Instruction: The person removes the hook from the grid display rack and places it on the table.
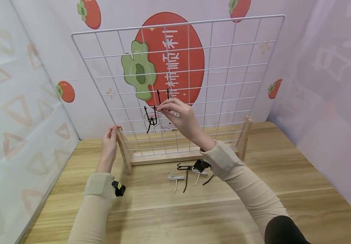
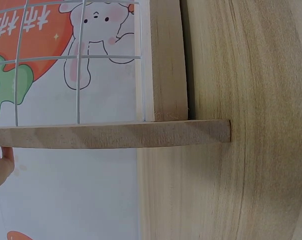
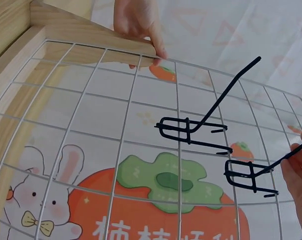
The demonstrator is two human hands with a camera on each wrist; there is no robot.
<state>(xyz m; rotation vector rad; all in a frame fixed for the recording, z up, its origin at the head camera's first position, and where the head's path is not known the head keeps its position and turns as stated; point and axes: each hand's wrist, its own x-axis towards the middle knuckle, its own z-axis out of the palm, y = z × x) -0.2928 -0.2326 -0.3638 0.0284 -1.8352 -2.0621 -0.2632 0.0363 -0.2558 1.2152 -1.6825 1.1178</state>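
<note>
My right hand [image 1: 182,117] pinches the prong of a black wire hook [image 3: 252,176] between thumb and fingertips. That hook lies against the white wire grid [image 1: 178,24]; whether it is fully seated on the bars I cannot tell. Just to its left, a second black hook [image 1: 152,121] hangs on the grid with its prong sticking out. My left hand [image 1: 110,142] grips the upper end of the left side post [image 1: 124,150] of the wooden stand, thumb and fingers on opposite faces. In the left wrist view only a few fingers [image 2: 3,165] show at the edge.
In front of the stand, a white hook [image 1: 176,178], a black hook [image 1: 187,176] and another white hook [image 1: 197,176] lie on the wooden table [image 1: 151,217]. A further black prong [image 1: 208,180] is partly hidden by the right wrist. A printed cloth [image 1: 224,78] hangs behind the grid.
</note>
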